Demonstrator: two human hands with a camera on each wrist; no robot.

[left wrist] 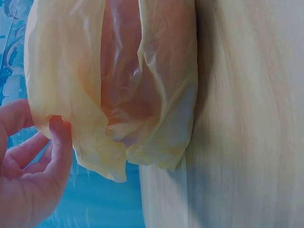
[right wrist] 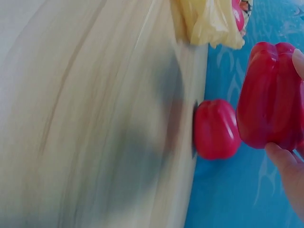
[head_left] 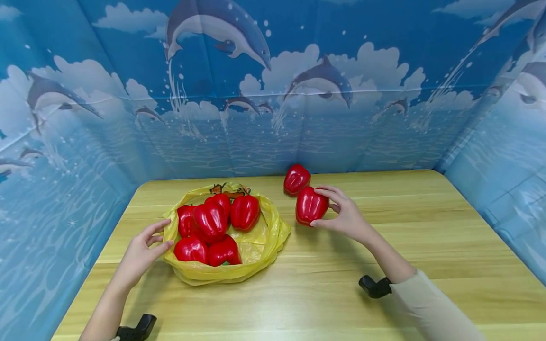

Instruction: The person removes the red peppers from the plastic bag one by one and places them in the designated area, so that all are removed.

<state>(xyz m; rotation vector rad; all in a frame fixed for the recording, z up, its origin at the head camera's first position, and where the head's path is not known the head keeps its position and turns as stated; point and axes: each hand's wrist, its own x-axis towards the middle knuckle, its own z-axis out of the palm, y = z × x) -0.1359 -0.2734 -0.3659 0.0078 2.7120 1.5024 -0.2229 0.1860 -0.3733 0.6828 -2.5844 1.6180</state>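
My right hand (head_left: 345, 215) grips a red bell pepper (head_left: 311, 206) between thumb and fingers, above the table and right of the yellow plastic bag (head_left: 279, 232). In the right wrist view the held bell pepper (right wrist: 268, 99) shows its ribbed side. Another red bell pepper (head_left: 297, 180) stands on the table just behind it. The bag lies with its mouth spread wide, and several red bell peppers (head_left: 210, 222) are piled inside, mostly at its left. At the bag's left rim, my left hand (head_left: 138, 253) pinches the thin plastic with thumb and fingers.
The wood-grain table (head_left: 298, 293) has rounded far corners. Blue cloth printed with dolphins (head_left: 320, 80) hangs behind it and along both sides. A black wrist mount (head_left: 375, 286) sticks out below the right forearm, and another black mount (head_left: 138, 327) below the left.
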